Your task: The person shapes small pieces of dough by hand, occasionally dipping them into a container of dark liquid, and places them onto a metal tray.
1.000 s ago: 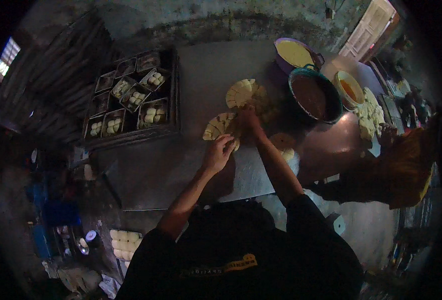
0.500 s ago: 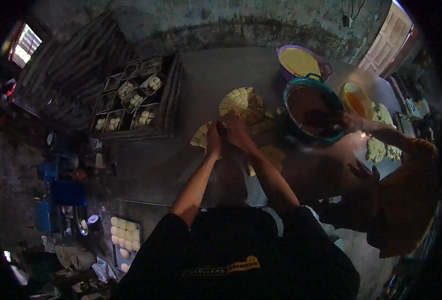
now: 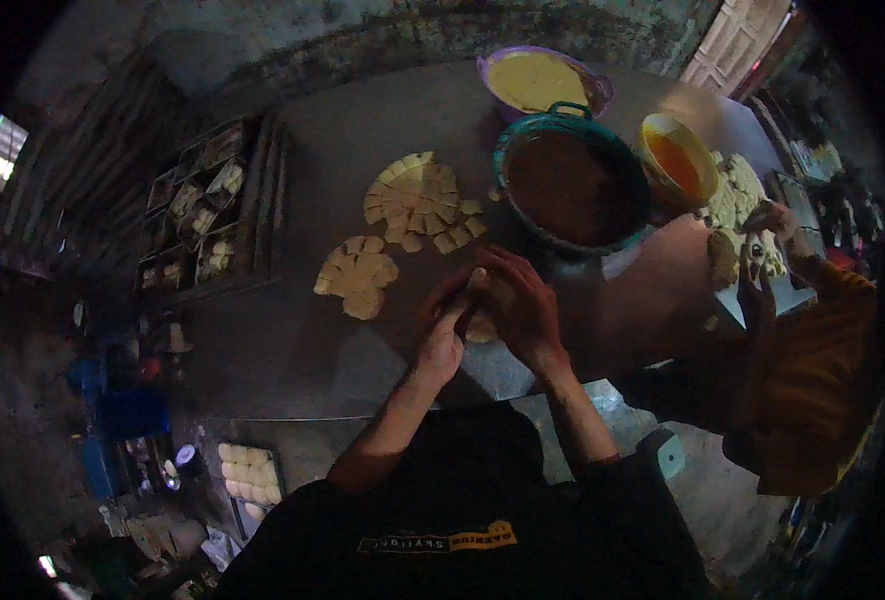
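Note:
My left hand point(image 3: 443, 335) and my right hand point(image 3: 523, 310) are cupped together over the steel table point(image 3: 323, 360), fingers curled inward around something hidden between them, perhaps dough, though I cannot tell. Beyond my hands lie two groups of cut, pale dough pieces: a round, wedge-cut one point(image 3: 411, 195) with loose squares at its right, and a smaller cluster point(image 3: 356, 280) to the front left. A pale piece point(image 3: 483, 328) is partly hidden under my right hand. A teal basin point(image 3: 573, 185) of brown mixture stands behind my right hand.
Purple basin point(image 3: 538, 82) of yellow batter and yellow bucket point(image 3: 675, 160) of orange liquid stand at back right. A co-worker point(image 3: 803, 380) handles a dough pile point(image 3: 733, 190) at right. A dark crate point(image 3: 263, 200) of filled tins is at left; a dough tray point(image 3: 248, 470) sits below the table.
My hands have drawn back from the dough groups toward me and closed together. The co-worker's hand has moved from the teal basin to the dough at the right.

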The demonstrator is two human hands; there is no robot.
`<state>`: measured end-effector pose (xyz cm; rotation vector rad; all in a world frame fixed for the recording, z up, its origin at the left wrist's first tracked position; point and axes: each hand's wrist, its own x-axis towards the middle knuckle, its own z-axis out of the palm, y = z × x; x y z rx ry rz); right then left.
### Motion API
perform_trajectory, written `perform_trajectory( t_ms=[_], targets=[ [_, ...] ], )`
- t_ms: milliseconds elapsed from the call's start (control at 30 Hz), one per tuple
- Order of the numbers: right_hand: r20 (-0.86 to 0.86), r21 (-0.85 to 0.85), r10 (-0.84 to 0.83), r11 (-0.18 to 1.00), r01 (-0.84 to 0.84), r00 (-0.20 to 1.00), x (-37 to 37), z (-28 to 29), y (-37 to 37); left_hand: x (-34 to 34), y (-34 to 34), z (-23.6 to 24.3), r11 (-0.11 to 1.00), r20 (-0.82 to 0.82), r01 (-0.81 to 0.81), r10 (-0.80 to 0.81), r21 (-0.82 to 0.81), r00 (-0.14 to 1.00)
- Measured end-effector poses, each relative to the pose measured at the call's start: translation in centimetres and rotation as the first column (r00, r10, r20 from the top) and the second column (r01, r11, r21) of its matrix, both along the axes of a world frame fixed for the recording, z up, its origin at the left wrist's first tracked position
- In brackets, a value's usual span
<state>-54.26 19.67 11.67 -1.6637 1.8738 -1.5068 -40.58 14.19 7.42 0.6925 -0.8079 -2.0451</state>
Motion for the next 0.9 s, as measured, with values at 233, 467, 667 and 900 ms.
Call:
perform_trajectory(
  t_ms=[233, 467, 667, 900],
  targets=[
    [0.483, 0.093, -0.113, 0.993, 0.078, 0.868, -1.8, 0.4, 4.6, -2.1, 1.6, 4.2, 0.853, 0.288, 0.144, 0.008, -0.502, 0.958],
    [0.82, -0.045, 0.272, 0.908, -0.417, 0.503, -1.4, 0.2, 8.2, -1.4, 0.5, 8.7, -0.274, 0.246, 0.34, 0.326, -0.9, 0.913],
    [0.916, -0.149, 0.346, 0.764, -0.628, 0.204, -0.6, 4.5, 6.0, -2.3, 0.9, 7.4, 0.236, -0.005, -0.005, 0.001, -0.972, 1.0],
    [0.773, 0.03, 0.544, 0.483, -0.875, 0.327, -3.7, 4.2, -1.5, -0.6, 0.5, 8.8, 0.636, 0.269, 0.129, 0.128, -0.761, 0.955]
  ],
)
